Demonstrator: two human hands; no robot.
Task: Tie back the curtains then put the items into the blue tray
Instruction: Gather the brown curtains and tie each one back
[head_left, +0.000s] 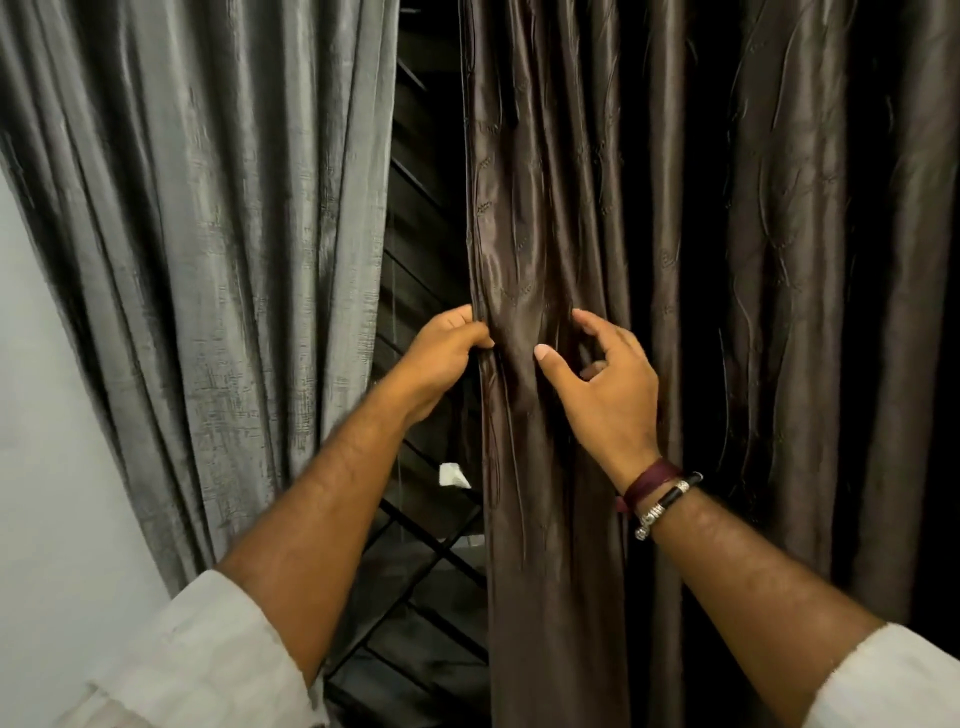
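Gathering the brown curtain's inner edge

Your left hand (447, 353) pinches the hem of the brown curtain (571, 208) at centre frame, fixing the edge, while your right hand (602, 379), its grip spread and curled, reaches into the folds at 3 o'clock to bunch them. The grey curtain (208, 208) hangs at 9 o'clock; dark window bars (415, 545) show between; no blue tray is in view.

Setting: room in a home, at a curtained window.

Evidence: full-length grey curtain (218, 249) and brown satin curtain (675, 260) hang side by side; dark window grille bars (415, 566) show in the gap between them; plain pale wall (47, 467) at left.
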